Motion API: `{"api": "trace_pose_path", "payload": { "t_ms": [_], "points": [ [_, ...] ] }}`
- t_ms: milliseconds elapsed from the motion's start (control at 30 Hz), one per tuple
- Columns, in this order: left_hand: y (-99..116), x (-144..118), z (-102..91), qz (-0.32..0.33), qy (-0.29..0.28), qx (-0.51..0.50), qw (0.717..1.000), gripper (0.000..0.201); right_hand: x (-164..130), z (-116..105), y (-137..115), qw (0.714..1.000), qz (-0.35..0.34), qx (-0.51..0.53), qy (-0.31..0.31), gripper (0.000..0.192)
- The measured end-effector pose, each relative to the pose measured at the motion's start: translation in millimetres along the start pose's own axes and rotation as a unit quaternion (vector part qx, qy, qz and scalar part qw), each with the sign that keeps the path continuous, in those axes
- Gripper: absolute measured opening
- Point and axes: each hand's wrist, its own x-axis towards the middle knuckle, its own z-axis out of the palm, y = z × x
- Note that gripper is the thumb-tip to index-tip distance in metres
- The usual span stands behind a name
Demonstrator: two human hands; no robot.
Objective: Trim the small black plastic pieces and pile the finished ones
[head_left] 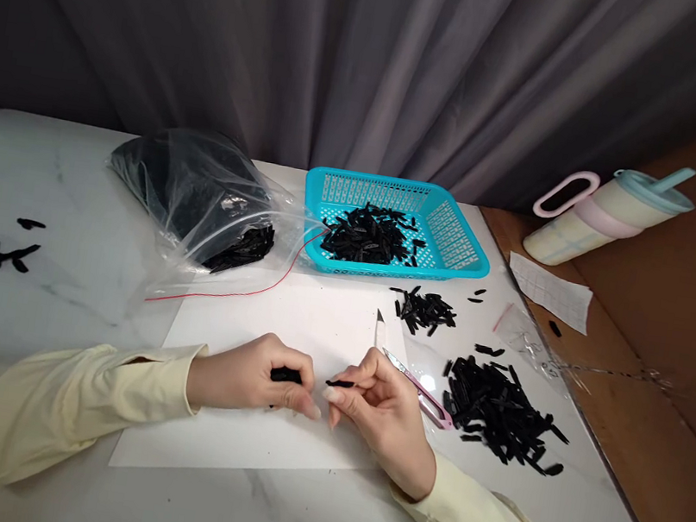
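A small black piece is pinched between the fingers of the right hand, which also carries pink snips with the blades pointing up and away, seemingly so both stay ready at once. The left hand, just beside it, has its fingers clamped on another black piece over the one white sheet. On the bench lie loose piles too many to count, one blue basket, one clear bag and one bottle.

Glossy marble-look table — matt white paper sheet, plastic basket.
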Motion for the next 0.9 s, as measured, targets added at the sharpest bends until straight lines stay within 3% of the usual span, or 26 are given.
{"api": "trace_pose_path", "payload": {
  "t_ms": [100, 200, 567, 900],
  "points": [
    [-2, -1, 1.7, 0.011, -0.041, -0.006, 0.999, 0.032, 3, 0, -1, 1.0, -0.001, 0.023, -0.004, 0.031],
    [-4, -2, 3.0, 0.021, -0.039, -0.041, 0.998, 0.035, 4, -1, -2, 0.999, 0.002, 0.026, -0.019, 0.021],
    [7, -4, 2.6, -0.053, -0.066, -0.204, 0.975, 0.044, 3, 2, -2, 0.997, -0.068, 0.022, 0.042, 0.004],
    [8, -5, -0.7, -0.076, -0.041, -0.281, 0.956, 0.037, -4, -1, 1, 0.981, -0.16, -0.11, 0.027, 0.021]
  ]
}}
